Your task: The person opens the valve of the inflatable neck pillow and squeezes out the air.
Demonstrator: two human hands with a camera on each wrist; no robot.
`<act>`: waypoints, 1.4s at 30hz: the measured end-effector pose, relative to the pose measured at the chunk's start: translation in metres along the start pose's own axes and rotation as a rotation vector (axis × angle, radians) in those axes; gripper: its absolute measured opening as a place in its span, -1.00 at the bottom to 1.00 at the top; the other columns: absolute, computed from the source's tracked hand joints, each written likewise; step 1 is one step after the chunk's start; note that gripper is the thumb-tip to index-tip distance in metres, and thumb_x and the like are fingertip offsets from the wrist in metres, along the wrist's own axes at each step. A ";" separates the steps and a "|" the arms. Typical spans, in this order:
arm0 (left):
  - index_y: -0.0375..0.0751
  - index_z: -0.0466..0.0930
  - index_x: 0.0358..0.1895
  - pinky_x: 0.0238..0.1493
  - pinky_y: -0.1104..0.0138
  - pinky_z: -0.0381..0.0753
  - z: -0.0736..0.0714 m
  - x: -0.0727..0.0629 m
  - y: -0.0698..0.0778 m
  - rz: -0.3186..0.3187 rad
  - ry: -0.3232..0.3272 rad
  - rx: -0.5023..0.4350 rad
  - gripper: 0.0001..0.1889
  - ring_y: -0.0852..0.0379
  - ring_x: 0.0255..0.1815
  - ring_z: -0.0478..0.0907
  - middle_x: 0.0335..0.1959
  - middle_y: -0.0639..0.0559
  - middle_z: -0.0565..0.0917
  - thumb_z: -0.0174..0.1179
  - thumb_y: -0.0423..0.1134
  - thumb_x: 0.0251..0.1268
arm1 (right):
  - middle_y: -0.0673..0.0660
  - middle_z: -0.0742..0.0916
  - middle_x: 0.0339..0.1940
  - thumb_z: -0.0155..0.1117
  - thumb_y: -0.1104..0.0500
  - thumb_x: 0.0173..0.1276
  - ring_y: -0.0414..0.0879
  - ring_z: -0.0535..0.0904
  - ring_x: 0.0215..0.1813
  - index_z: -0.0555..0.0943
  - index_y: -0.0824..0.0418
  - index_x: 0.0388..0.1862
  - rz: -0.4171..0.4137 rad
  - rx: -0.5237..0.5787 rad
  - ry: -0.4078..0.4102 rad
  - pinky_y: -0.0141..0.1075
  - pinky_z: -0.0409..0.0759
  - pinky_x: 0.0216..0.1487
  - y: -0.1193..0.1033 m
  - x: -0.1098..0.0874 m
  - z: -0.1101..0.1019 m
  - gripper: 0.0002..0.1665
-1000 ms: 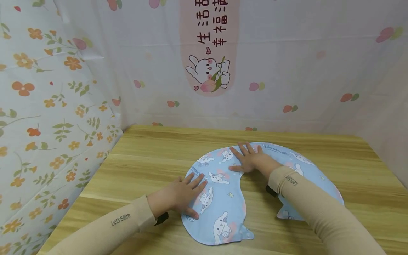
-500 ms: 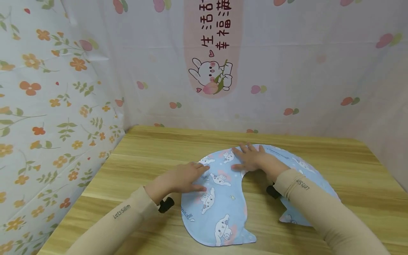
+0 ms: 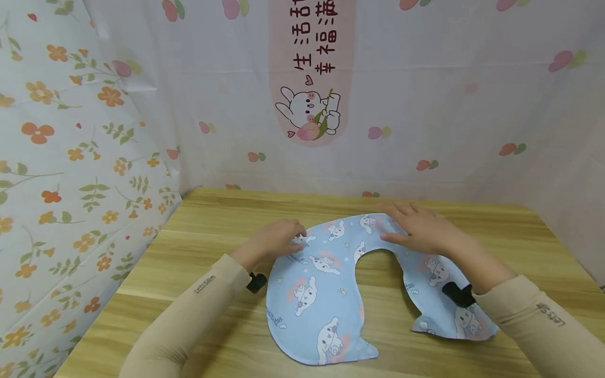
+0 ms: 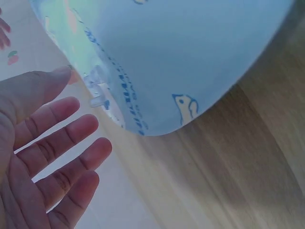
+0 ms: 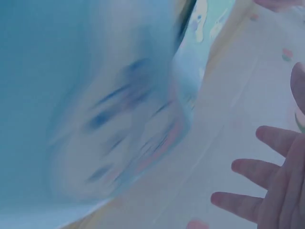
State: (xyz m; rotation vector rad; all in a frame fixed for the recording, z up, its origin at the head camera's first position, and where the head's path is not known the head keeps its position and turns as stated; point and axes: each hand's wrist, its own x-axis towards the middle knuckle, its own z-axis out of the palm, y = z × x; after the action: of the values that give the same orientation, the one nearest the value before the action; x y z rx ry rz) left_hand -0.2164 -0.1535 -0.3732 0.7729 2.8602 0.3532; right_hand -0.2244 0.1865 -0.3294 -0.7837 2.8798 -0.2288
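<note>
A flat, light-blue U-shaped neck pillow [image 3: 326, 283] with white cartoon dogs lies on the wooden table, its opening toward me. In the left wrist view a small clear valve [image 4: 99, 90] shows near its edge. My left hand [image 3: 279, 239] is at the pillow's far left edge; that wrist view shows loosely spread fingers [image 4: 64, 179] with nothing in them, the thumb near the valve. Over the right part of the curve, my right hand [image 3: 423, 228] has its fingers extended. The right wrist view shows those fingers [image 5: 255, 171] apart from the blurred pillow surface.
The wooden table [image 3: 198, 241] extends on both sides of the pillow. A printed white cloth [image 3: 416, 115] hangs behind it, and a floral cloth [image 3: 85, 173] hangs at the left. Black wrist cameras [image 3: 458, 294] sit under both wrists.
My left hand has lifted from the pillow's left lobe and moved to its far left edge. My right hand has slid right along the curve. The pillow stays nearly in place.
</note>
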 end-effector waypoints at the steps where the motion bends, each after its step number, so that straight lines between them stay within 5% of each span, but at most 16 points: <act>1: -0.21 0.62 0.13 0.16 0.17 0.59 0.001 0.002 0.000 -0.001 -0.002 -0.001 -0.66 0.03 0.03 0.61 0.05 -0.06 0.65 0.28 -0.17 0.36 | 0.34 0.18 0.61 0.03 -0.40 0.42 0.53 0.00 0.54 0.09 -0.02 0.62 0.003 0.003 0.013 0.58 -0.05 0.31 0.004 -0.007 0.000 -0.06; 12: -0.18 0.67 0.02 0.18 0.20 0.57 0.010 0.013 -0.009 0.002 -0.064 -0.007 -0.73 0.06 0.00 0.57 0.01 -0.02 0.64 0.32 -0.21 0.31 | 0.35 0.25 0.57 0.18 -0.26 0.42 0.50 0.14 0.49 0.09 0.06 0.62 -0.001 0.072 0.112 0.52 0.17 0.24 0.053 -0.069 0.021 -0.05; 16: -0.18 0.68 0.01 0.18 0.21 0.58 0.010 0.013 -0.011 -0.006 -0.078 -0.024 -0.74 0.07 -0.01 0.56 -0.01 -0.01 0.62 0.34 -0.22 0.29 | 0.47 0.22 0.55 0.18 -0.21 0.45 0.57 0.12 0.47 0.01 0.15 0.63 0.031 0.184 0.101 0.54 0.14 0.23 0.065 -0.079 0.035 -0.02; 22: -0.15 0.67 0.03 0.22 0.21 0.56 0.011 0.013 -0.013 -0.009 -0.091 -0.038 -0.71 0.06 0.03 0.55 0.00 0.00 0.60 0.37 -0.22 0.25 | 0.55 0.19 0.53 0.25 -0.10 0.42 0.58 0.04 0.49 0.07 0.27 0.60 0.008 0.328 0.078 0.49 0.09 0.30 0.069 -0.081 0.049 -0.04; 42: -0.10 0.67 0.02 0.20 0.19 0.56 0.016 0.012 -0.017 0.005 -0.056 0.007 -0.69 0.08 0.01 0.58 0.00 0.05 0.62 0.41 -0.19 0.20 | 0.57 0.14 0.53 0.12 -0.21 0.45 0.62 -0.03 0.49 0.16 0.25 0.57 0.070 0.283 -0.018 0.54 -0.05 0.31 0.056 -0.071 0.076 -0.10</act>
State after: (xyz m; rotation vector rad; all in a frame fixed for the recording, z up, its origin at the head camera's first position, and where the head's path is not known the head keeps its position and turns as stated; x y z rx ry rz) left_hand -0.2308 -0.1586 -0.3943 0.7780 2.8093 0.3178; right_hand -0.1773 0.2620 -0.4066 -0.6283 2.7651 -0.6005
